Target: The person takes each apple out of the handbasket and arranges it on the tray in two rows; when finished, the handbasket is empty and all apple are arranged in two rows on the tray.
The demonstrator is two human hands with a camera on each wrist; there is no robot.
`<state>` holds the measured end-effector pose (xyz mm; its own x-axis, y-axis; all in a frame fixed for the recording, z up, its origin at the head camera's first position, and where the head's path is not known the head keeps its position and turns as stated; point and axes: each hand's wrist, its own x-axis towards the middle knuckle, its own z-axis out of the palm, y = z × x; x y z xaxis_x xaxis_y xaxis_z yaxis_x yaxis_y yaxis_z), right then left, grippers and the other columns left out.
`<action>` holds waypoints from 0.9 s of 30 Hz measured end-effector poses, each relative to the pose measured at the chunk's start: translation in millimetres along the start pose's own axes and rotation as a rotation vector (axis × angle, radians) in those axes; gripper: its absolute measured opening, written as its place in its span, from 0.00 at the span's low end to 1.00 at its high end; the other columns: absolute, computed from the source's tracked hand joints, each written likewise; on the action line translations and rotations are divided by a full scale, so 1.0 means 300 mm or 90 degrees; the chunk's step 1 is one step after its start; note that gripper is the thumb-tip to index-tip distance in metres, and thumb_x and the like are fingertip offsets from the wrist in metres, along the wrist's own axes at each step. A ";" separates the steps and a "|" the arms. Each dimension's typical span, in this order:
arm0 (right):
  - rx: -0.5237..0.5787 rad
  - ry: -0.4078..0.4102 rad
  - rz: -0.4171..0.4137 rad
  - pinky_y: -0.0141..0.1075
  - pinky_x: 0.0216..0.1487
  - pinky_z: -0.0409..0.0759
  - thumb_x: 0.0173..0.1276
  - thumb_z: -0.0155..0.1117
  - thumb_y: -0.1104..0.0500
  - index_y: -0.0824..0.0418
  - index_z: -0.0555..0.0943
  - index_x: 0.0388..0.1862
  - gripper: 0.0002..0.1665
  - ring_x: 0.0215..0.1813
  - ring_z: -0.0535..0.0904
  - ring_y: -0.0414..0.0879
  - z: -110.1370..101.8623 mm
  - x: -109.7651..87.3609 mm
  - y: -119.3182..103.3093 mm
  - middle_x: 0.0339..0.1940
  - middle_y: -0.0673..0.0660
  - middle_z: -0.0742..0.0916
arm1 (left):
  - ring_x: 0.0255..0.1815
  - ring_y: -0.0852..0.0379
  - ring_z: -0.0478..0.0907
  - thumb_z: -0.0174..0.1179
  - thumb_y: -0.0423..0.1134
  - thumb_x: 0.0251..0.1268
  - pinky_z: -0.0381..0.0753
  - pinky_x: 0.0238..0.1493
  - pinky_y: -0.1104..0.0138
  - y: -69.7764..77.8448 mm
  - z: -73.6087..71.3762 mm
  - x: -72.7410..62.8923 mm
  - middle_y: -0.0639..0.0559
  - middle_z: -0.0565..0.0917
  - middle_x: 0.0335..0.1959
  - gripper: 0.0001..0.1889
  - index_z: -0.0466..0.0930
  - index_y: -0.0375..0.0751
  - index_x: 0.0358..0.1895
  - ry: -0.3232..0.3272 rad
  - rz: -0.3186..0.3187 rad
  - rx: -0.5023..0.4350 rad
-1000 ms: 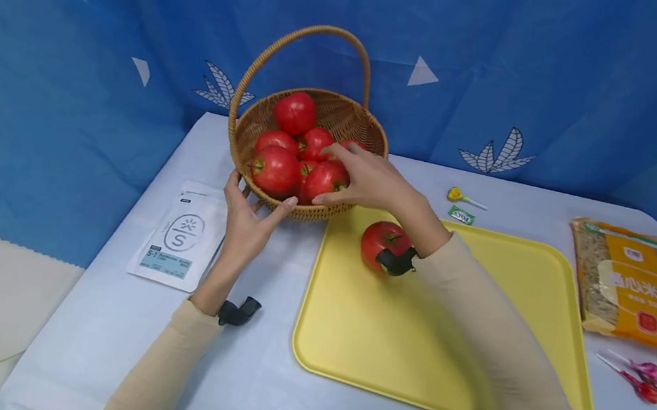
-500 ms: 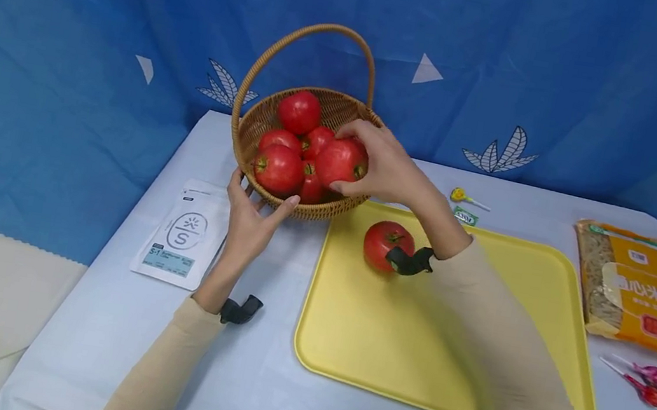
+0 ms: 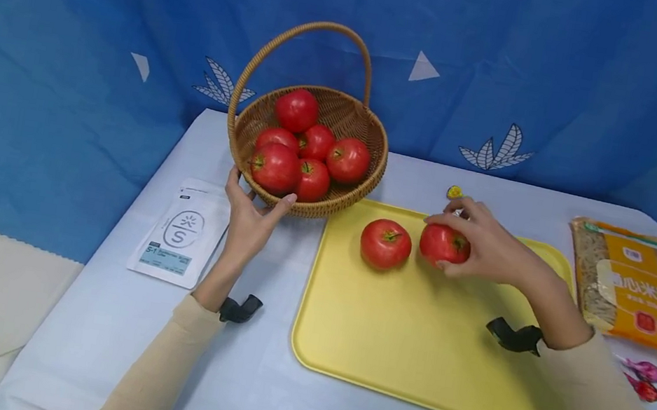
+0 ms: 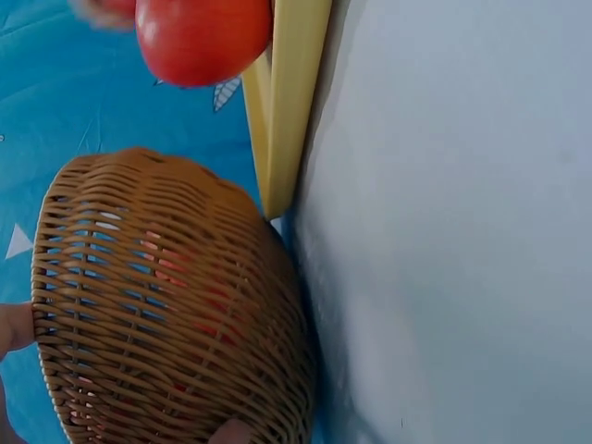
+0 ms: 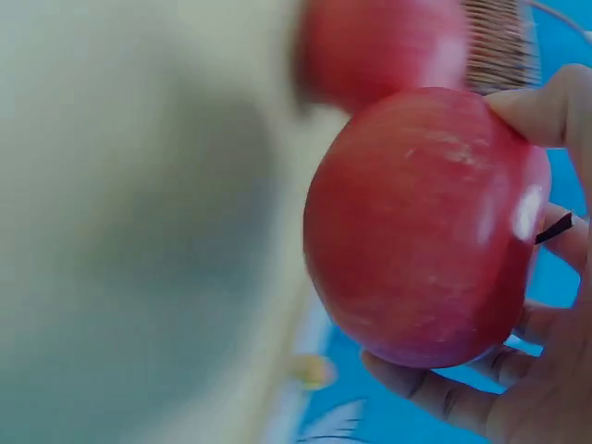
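A wicker basket (image 3: 349, 121) with a tall handle holds several red apples in the head view. At its front left my left hand (image 3: 247, 227) grips the rim, thumb on top and fingers beneath. My right hand (image 3: 497, 250) holds a red apple (image 3: 441, 245) by thumb and fingers over the back of the yellow tray (image 3: 384, 341). Whether that apple touches the tray I cannot tell. Just left of it, another apple (image 3: 385, 245) sits on the tray. In the right wrist view the held apple (image 5: 421, 231) fills the grasp, stem toward the palm.
A white pouch (image 3: 180, 232) lies left of my left forearm. On the right are an orange food packet (image 3: 631, 286) and a pair of lollipops (image 3: 646, 380), partly behind my sleeve. A yellow lollipop (image 3: 454, 192) lies behind the tray. A blue curtain (image 3: 515, 63) hangs at the back.
My right hand has lifted an apple out of the basket and carried it right, over the tray. My left hand keeps its grip on the basket rim.
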<state>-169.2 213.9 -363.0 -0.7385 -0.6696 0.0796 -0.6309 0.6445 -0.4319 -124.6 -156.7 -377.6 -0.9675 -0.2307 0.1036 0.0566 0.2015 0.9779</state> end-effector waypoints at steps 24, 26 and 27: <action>0.082 0.087 -0.143 0.50 0.62 0.73 0.59 0.75 0.51 0.55 0.72 0.68 0.39 0.66 0.68 0.50 0.003 0.276 -0.206 0.63 0.56 0.75 | 0.79 0.55 0.42 0.62 0.32 0.64 0.49 0.76 0.54 -0.100 0.059 -0.014 0.49 0.36 0.79 0.56 0.21 0.50 0.77 0.045 0.015 -0.109; 0.097 0.070 -0.163 0.48 0.63 0.73 0.61 0.73 0.49 0.54 0.71 0.69 0.38 0.66 0.68 0.49 0.021 0.372 -0.257 0.64 0.56 0.75 | 0.79 0.54 0.42 0.60 0.30 0.64 0.50 0.76 0.54 -0.079 0.063 -0.027 0.46 0.36 0.79 0.55 0.21 0.45 0.77 0.049 0.021 -0.114; 0.103 0.059 -0.169 0.47 0.64 0.73 0.61 0.73 0.48 0.53 0.71 0.69 0.38 0.66 0.68 0.49 0.035 0.419 -0.276 0.64 0.56 0.75 | 0.79 0.54 0.42 0.59 0.29 0.64 0.51 0.75 0.54 -0.070 0.064 -0.034 0.45 0.36 0.79 0.54 0.20 0.44 0.76 0.051 0.024 -0.119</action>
<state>-207.2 72.5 -326.6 -0.5760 -0.7652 0.2876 -0.7644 0.3796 -0.5212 -120.7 -140.3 -402.8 -0.9417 -0.3022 0.1479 0.1448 0.0329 0.9889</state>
